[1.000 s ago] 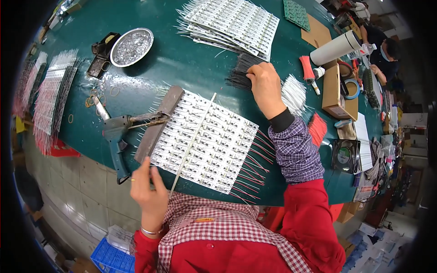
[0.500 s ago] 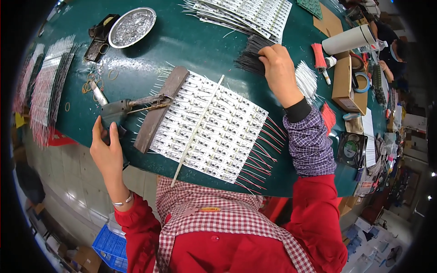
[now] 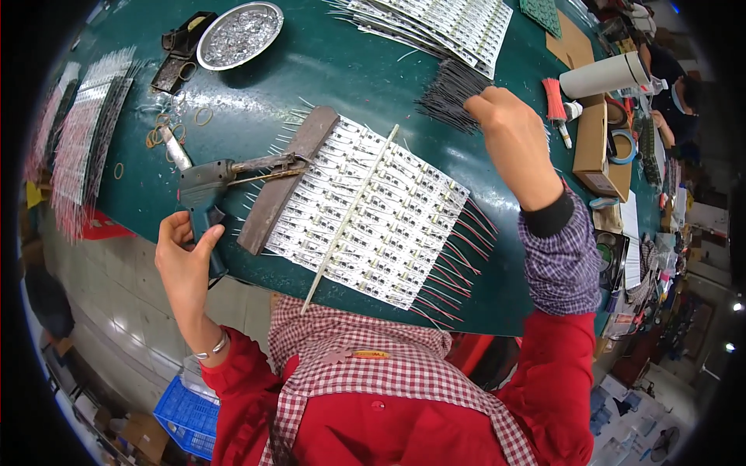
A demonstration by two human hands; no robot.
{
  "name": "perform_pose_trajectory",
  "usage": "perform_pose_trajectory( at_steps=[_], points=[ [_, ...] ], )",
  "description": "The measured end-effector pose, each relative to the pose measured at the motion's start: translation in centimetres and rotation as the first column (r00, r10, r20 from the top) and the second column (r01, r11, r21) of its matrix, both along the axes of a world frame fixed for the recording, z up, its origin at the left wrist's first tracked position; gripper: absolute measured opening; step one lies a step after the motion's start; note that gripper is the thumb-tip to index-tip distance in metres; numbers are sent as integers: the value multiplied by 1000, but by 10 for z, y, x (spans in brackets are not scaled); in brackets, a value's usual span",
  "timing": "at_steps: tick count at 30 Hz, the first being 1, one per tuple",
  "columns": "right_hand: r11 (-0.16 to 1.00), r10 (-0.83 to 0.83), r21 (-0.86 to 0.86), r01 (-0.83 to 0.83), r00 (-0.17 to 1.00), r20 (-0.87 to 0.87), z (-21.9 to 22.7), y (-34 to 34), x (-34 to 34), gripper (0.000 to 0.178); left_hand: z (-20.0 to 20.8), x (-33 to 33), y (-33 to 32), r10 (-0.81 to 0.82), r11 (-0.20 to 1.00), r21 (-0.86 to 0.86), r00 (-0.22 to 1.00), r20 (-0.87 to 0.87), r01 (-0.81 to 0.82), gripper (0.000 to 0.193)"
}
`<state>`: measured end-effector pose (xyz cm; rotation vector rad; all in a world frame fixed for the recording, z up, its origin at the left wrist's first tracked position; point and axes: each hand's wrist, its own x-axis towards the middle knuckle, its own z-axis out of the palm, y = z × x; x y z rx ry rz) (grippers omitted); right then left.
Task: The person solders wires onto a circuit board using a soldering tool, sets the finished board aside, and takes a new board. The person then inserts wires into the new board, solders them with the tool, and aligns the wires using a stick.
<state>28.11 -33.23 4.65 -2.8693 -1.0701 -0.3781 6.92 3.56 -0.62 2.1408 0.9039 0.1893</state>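
Observation:
My left hand (image 3: 186, 268) is by the handle of a dark soldering gun (image 3: 203, 185). Its fingers are curled and the thumb lies across the handle; how firmly they grip is hard to see. The gun's metal nose reaches over a brown bar (image 3: 287, 182), which lies on the left part of a white circuit board panel (image 3: 388, 221). A long pale strip (image 3: 350, 213) crosses the panel, and red and white wires stick out from its right edge. My right hand (image 3: 517, 144) is pinched at the right end of a pile of black wires (image 3: 449, 93); its fingertips are partly hidden.
A metal bowl of silvery scraps (image 3: 239, 37) stands at the far left, near rubber bands (image 3: 159, 133). Wired panels (image 3: 89, 128) lie on the left, stacked panels (image 3: 435, 23) at the back. On the right are a white flask (image 3: 602, 76) and a cardboard box (image 3: 592, 147).
My left hand's fingers have curled in beside the gun handle. My right hand has shifted slightly right and nearer, still at the black wires. The whole view has shifted a little.

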Motion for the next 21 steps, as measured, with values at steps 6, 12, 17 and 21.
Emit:
perform_pose_trajectory(
  at_steps=[6,12,17,21],
  points=[
    [889,198,-424,-171,980,21,0,27,-23,4,-6,5,6,-109,971,200,988,-113,130,52],
    [870,255,-441,-223,967,15,-25,26,-24,5,-8,-7,17,6,895,-436,974,226,95,46],
    [925,227,-309,-222,974,-19,-24,5,-34,10,23,-22,-37,351,576,-792,815,462,201,66],
    [989,143,-14,-146,981,-133,-25,-9,-47,23,39,-30,-73,331,223,-946,895,300,235,66]
  ],
)
